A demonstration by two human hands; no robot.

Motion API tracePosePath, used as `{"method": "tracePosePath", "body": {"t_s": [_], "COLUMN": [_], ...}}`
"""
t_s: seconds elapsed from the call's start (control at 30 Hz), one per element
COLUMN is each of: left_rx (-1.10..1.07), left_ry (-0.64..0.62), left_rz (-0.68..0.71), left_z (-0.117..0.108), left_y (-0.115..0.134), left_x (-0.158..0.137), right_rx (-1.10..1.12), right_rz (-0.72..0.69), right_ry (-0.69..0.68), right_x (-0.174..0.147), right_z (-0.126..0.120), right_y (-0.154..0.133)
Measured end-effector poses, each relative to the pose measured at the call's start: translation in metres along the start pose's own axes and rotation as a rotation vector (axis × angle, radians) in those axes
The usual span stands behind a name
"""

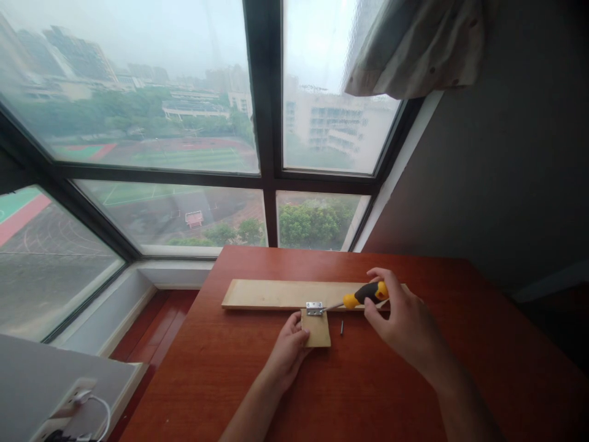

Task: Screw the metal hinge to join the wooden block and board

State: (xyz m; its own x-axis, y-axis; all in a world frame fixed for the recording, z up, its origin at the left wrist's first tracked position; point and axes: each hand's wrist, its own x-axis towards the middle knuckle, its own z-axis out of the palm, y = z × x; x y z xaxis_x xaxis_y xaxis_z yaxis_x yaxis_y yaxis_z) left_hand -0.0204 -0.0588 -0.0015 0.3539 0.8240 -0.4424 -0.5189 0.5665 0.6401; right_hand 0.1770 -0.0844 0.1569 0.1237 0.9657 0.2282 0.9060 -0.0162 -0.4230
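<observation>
My left hand (291,345) grips a small square wooden board (317,333) by its left edge. A silver metal hinge (314,308) lies across the far edge of that board. In my right hand (405,316) is a yellow and black screwdriver (365,294), held by the handle between thumb and fingers. Its shaft points left, and the tip meets the right side of the hinge; whether a screw sits under the tip is too small to tell. Behind the small board, a long pale wooden plank (271,293) lies flat. A single screw (342,328) rests to the right of the small board.
The reddish-brown table (207,374) has its far edge close to large framed windows (271,178). A grey wall (497,184) stands at the right, with a curtain (418,49) hanging above. A white cable and plug (85,398) are in a socket at lower left.
</observation>
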Motion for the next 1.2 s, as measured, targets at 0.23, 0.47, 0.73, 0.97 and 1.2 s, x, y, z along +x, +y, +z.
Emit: {"method": "tracePosePath", "body": {"t_s": [0.23, 0.47, 0.73, 0.97, 1.2], "left_rx": [0.008, 0.007, -0.001, -0.001, -0.004], "left_ry": [-0.002, -0.003, -0.001, 0.001, 0.0], "left_rz": [0.007, 0.008, 0.007, 0.01, 0.003], "left_z": [0.0, 0.002, 0.001, -0.002, -0.002], "left_y": [0.0, 0.001, 0.001, -0.002, -0.002], "left_x": [0.0, -0.002, -0.001, 0.002, 0.002], "right_rx": [-0.115, -0.143, -0.022, -0.17, 0.143], "right_rz": [-0.036, 0.041, -0.061, 0.04, -0.183], "right_ry": [0.076, 0.032, 0.011, 0.07, 0.031], "right_x": [-0.002, 0.001, -0.004, 0.0, -0.004], "right_z": [0.001, 0.002, -0.001, 0.006, 0.002], "right_y": [0.0, 0.005, 0.004, 0.01, 0.006]}}
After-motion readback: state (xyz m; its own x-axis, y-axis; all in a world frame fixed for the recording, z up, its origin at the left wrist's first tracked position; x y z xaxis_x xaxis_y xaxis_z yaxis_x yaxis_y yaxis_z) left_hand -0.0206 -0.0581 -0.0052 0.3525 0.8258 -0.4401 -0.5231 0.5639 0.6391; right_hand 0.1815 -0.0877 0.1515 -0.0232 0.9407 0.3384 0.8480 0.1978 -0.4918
